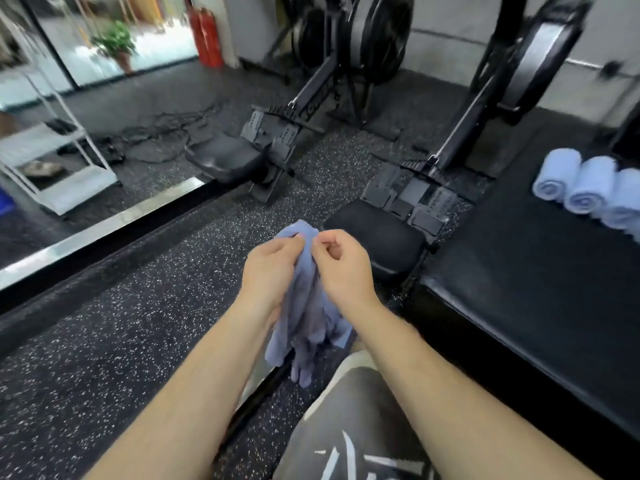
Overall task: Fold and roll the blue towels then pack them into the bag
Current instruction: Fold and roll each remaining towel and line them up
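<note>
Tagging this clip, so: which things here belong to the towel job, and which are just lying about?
Job: loose blue towel gripped by left hand and right hand; rolled towels on black mat.
Lying about: rowing machines, white rack, red cylinder.

I see my left hand (272, 271) and right hand (343, 268) pinching the top edge of a hanging blue towel (308, 317), with three rolled towels (585, 188) on the black bench (519, 271) at right.
</note>
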A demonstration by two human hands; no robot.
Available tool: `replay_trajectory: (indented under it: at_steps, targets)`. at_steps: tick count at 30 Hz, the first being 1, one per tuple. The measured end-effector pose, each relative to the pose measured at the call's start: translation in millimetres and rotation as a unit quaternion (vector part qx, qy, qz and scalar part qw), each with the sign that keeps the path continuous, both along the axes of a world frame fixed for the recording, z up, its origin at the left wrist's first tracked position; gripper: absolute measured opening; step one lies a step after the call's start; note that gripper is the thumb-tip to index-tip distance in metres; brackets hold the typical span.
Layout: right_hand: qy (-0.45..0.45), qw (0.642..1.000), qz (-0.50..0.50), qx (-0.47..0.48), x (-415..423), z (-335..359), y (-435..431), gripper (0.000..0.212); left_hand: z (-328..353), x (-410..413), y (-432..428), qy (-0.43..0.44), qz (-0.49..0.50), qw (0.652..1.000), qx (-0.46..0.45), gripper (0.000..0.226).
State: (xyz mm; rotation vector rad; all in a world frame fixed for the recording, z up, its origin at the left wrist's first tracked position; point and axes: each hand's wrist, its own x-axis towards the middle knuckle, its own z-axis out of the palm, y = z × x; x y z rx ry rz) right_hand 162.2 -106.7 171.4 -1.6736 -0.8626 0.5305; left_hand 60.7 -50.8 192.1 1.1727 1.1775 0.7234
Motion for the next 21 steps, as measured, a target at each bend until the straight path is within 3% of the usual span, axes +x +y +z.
replay_trajectory:
  at_steps: [4,6,12,15,19,21]
  targets:
    - [-0.108,0.993,0.009,0.056,48.3,71.6,-30.4,0.01,73.9,48.8,-14.4,-0.041,-0.059,0.993,0.093,0.039]
    - [-0.149,0.985,0.013,0.083,74.3,106.8,-54.7,0.017,107.8,72.6,-26.0,-0.064,-0.093,0.985,0.128,0.034]
    - [-0.088,0.979,-0.085,0.161,143.9,174.5,-137.0,0.014,184.6,156.0,-79.3,-0.119,-0.222,0.949,0.188,0.039]
    - [-0.04,0.979,-0.161,0.121,180.4,176.1,-174.4,0.013,205.5,198.8,-113.1,-0.115,-0.267,0.934,0.207,0.045]
    - [-0.02,0.963,-0.27,-0.012,220.7,164.3,-231.8,0.036,213.9,245.0,-153.7,-0.125,-0.332,0.914,0.195,0.033]
    - [0.062,0.96,-0.27,-0.043,233.2,159.2,-255.2,0.041,212.3,264.1,-171.6,-0.124,-0.351,0.909,0.189,0.028]
